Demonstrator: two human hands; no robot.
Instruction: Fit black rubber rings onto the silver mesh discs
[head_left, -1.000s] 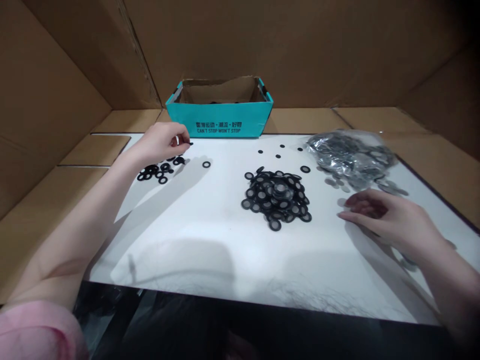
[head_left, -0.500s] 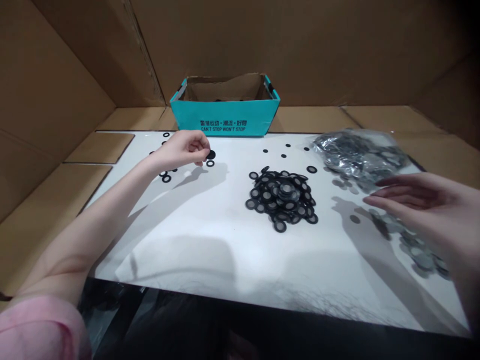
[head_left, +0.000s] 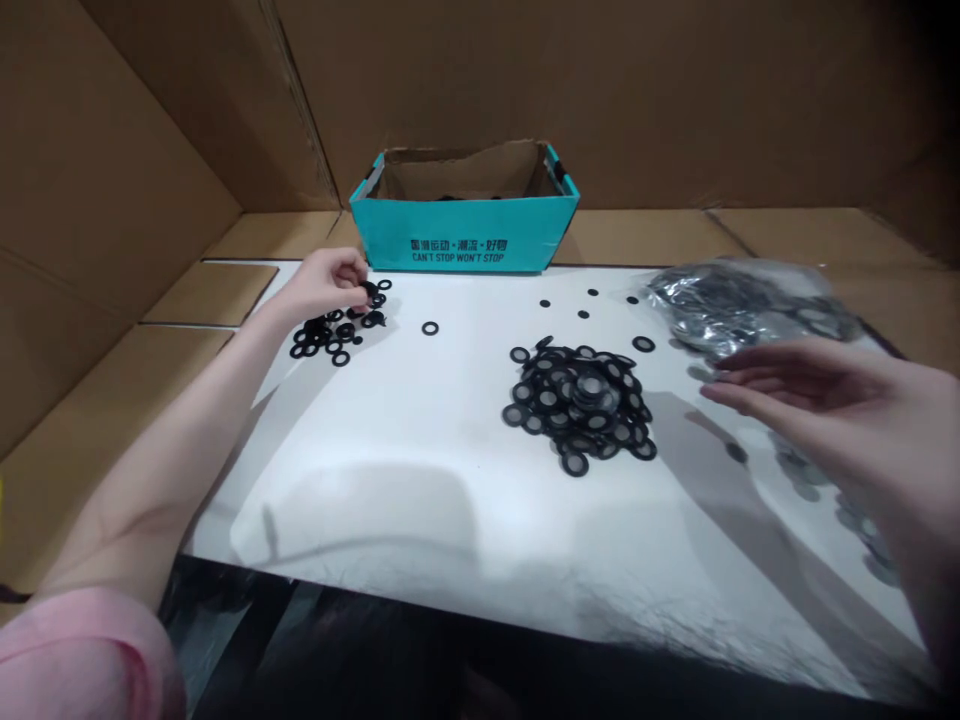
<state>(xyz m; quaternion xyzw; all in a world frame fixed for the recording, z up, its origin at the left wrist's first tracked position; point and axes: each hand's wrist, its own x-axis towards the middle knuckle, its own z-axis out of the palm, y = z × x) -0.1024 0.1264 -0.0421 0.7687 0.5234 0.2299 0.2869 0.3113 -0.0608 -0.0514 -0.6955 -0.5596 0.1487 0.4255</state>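
Left hand down at the black rings, right hand just beside the plastic bag

At the left part of the table (head_left: 360, 430), toward its far edge, the left hand (head_left: 330, 282) reaches over a loose heap of black rings (head_left: 319, 330). Its fingers curl in toward the thumb, and a black piece (head_left: 370, 289) shows right at the tips; from here I can't tell whether it is pinched or lies on the heap. One lone ring (head_left: 424, 328) sits apart, to the right of those fingers.

Over by the right edge, the right hand (head_left: 832, 400) has its thumb and forefinger close together, pointing inward. A translucent disc (head_left: 700, 373) shows just past the tips, though I can't tell whether it is gripped. The clear plastic bag (head_left: 750, 300) lies just beyond, near the far right corner, and more translucent discs (head_left: 799, 470) are scattered beneath the hand.

Between the hands, right of the middle, is a pile of black-rimmed discs (head_left: 574, 400), well apart from the left fingers. Four small black discs (head_left: 583, 314) lie behind it. A turquoise box (head_left: 465, 235) stands at the far edge.
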